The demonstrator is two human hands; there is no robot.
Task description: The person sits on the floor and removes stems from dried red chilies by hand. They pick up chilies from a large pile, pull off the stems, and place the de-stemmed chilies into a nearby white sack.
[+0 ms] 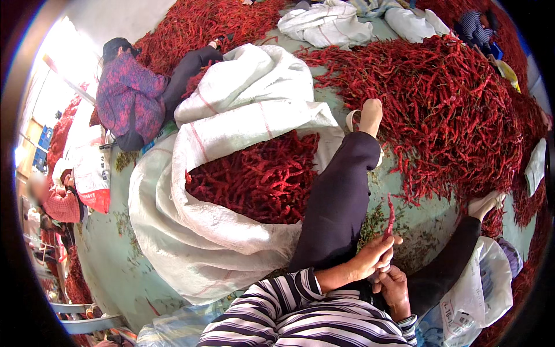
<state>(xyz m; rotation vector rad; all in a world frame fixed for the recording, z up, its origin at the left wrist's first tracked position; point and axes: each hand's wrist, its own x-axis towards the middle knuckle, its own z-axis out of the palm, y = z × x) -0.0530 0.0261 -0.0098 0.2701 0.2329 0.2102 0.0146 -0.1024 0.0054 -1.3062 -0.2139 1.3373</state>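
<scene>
My left hand (375,256) pinches one long dried red chilli pepper (391,219), whose tip points up and away from me. Just below it, touching or nearly touching, is my right hand (393,284) with its fingers curled in; whether it holds anything is hidden. Both hands are close to my body, between my spread legs. On the floor beyond them lie green stems and leaf scraps (373,225). To the left of my leg, a large white woven sack (225,221) with its rim rolled back holds many dried red chillies (260,178).
A big heap of dried chillies (442,117) spreads ahead to the right. Another white sack (256,73) stands behind the open one. A person in a patterned jacket (130,91) sits at upper left. A white plastic bag (490,282) lies at my right; more sacks (327,21) lie farther back.
</scene>
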